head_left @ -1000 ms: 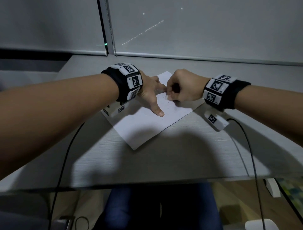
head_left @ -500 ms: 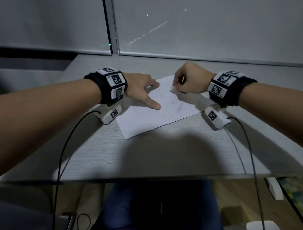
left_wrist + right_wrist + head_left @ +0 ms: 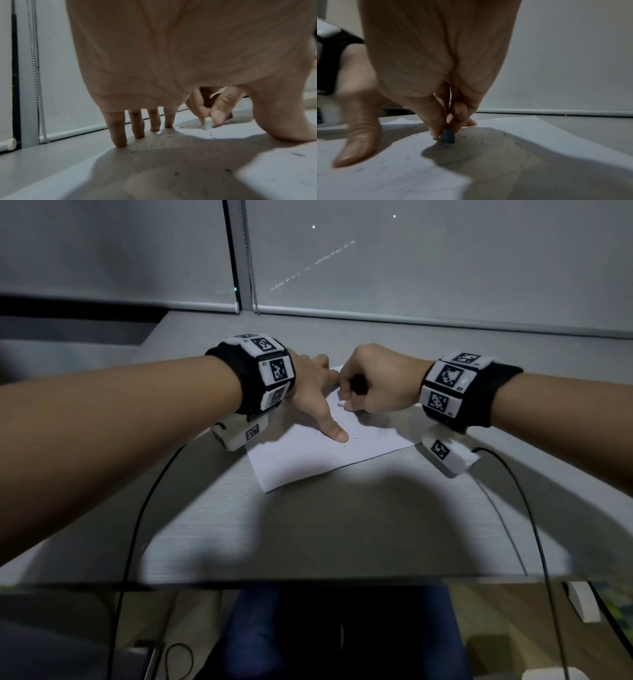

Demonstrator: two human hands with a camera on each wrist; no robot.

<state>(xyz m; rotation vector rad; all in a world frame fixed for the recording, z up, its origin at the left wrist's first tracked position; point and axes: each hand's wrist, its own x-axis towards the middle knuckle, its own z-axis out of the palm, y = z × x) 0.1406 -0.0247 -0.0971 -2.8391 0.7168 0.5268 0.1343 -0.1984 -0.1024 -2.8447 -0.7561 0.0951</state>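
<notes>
A white sheet of paper (image 3: pixel 308 460) lies at an angle on the grey desk (image 3: pixel 308 535). My left hand (image 3: pixel 313 392) presses on the sheet with fingers spread and straight, thumb (image 3: pixel 337 434) stretched toward me; its fingertips (image 3: pixel 120 143) touch the paper (image 3: pixel 188 162). My right hand (image 3: pixel 376 381) pinches a small white eraser (image 3: pixel 341 404) between thumb and fingers and holds its end against the paper. The eraser (image 3: pixel 208 123) shows white in the left wrist view and the eraser (image 3: pixel 447 136) looks dark, in shadow, in the right wrist view. Dark eraser crumbs dot the paper (image 3: pixel 393 169).
Two roller blinds hang behind the desk, with a bead chain (image 3: pixel 35 67) between them. Black cables (image 3: pixel 137 525) run from both wrist cameras over the desk's front edge (image 3: pixel 308 580). Below it are my legs and a wooden floor.
The right hand with the eraser went away from me and came back toward me across the paper. The left hand shifted left, then back right, still pressing the sheet.
</notes>
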